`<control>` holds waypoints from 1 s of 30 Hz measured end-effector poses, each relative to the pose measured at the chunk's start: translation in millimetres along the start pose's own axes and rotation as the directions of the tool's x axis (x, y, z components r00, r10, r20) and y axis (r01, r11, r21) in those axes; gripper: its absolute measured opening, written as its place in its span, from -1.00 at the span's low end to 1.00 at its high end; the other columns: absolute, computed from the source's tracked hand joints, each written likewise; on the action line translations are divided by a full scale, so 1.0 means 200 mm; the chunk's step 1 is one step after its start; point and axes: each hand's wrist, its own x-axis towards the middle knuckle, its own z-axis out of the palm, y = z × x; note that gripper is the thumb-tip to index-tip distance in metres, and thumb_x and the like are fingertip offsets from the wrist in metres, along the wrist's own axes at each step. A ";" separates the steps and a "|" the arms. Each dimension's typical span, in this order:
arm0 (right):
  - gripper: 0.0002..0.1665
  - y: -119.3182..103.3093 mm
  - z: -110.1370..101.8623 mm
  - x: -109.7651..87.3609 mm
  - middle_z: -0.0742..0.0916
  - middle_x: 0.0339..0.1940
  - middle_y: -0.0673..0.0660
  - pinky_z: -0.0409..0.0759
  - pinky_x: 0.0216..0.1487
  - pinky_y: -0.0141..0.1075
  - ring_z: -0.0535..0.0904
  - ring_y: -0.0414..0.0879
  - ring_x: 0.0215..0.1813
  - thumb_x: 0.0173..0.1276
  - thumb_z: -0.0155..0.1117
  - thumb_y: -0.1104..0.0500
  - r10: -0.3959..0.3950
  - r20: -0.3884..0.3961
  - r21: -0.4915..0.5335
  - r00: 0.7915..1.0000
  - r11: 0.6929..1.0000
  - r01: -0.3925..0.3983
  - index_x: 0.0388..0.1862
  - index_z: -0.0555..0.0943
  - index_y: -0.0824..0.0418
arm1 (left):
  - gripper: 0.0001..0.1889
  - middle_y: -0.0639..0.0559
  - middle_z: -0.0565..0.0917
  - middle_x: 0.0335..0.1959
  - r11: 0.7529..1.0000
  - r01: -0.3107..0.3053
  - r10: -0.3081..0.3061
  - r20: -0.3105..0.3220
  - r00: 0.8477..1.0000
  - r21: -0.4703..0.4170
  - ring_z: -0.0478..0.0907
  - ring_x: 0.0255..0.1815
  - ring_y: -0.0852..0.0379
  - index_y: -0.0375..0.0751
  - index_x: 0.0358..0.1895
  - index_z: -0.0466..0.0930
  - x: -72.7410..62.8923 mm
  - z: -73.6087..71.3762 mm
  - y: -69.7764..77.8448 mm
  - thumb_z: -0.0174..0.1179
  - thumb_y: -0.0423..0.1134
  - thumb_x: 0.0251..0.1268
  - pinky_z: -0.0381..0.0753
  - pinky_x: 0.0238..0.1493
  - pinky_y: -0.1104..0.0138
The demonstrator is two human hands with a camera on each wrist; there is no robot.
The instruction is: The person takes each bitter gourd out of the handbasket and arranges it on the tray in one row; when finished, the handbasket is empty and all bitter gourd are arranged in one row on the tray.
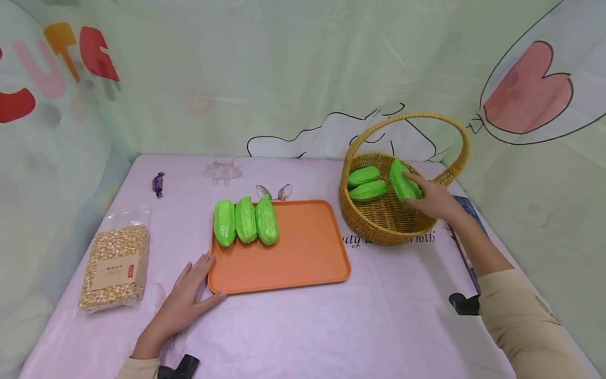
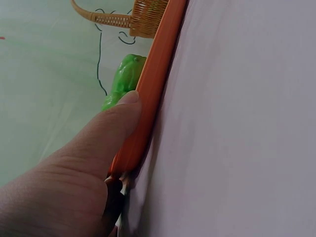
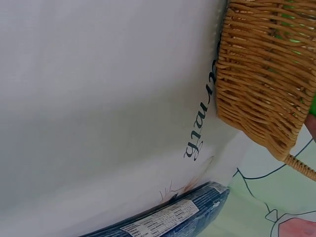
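My right hand [image 1: 432,199] reaches over the right rim of a wicker basket [image 1: 357,221] and grips a long green ridged fruit [image 1: 401,179] between thumb and fingers. Two more green fruits [image 1: 369,190] lie in the basket's left side. On an orange tray [image 1: 298,258], three similar green fruits [image 1: 246,221] sit side by side at the upper left. My left hand [image 1: 189,295] rests at the tray's lower left corner, fingers extended along its left edge. In the left wrist view, the thumb [image 2: 111,121] touches the tray's rim [image 2: 148,98].
A clear bag of corn kernels [image 1: 115,263] lies on the left of the table, with a purple wrapped candy [image 1: 158,184] behind it. A blue package [image 3: 182,215] lies right of the basket, partly hidden by the right arm. The basket's tall handle [image 1: 407,117] arches above it.
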 end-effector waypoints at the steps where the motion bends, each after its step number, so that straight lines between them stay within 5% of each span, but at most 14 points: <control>1: -0.14 -0.01 -0.01 -0.01 0.43 -0.45 0.26 0.36 -0.53 -0.22 0.31 -0.02 -0.53 0.33 0.24 0.17 -0.005 -0.005 0.005 1.000 1.000 0.005 0.49 0.07 0.31 | -0.14 -0.27 0.16 0.43 1.000 0.001 -0.001 0.001 1.000 0.000 -0.04 0.47 -0.15 -0.39 0.43 0.09 0.00 0.00 0.00 0.26 0.03 0.22 -0.32 0.46 0.22; 24: -0.19 -0.27 0.02 -0.25 0.44 -0.46 0.19 0.30 -0.61 -0.33 0.29 -0.07 -0.48 0.19 0.35 0.19 -0.174 -0.132 -0.013 0.976 0.985 0.174 0.39 0.28 0.34 | -0.14 -0.27 0.15 0.43 1.000 0.004 -0.004 0.011 1.000 0.004 -0.04 0.46 -0.15 -0.41 0.43 0.09 0.00 -0.01 0.01 0.25 0.04 0.23 -0.32 0.46 0.22; 30: -0.18 -0.34 0.04 -0.27 0.50 -0.28 0.31 0.38 -0.55 -0.30 0.38 -0.02 -0.42 0.21 0.36 0.17 -0.150 -0.104 0.010 0.983 0.988 0.152 0.41 0.27 0.28 | -0.14 -0.27 0.16 0.43 1.000 -0.002 0.002 0.002 1.000 0.006 -0.04 0.46 -0.15 -0.41 0.43 0.10 0.00 0.00 0.00 0.25 0.05 0.23 -0.33 0.46 0.24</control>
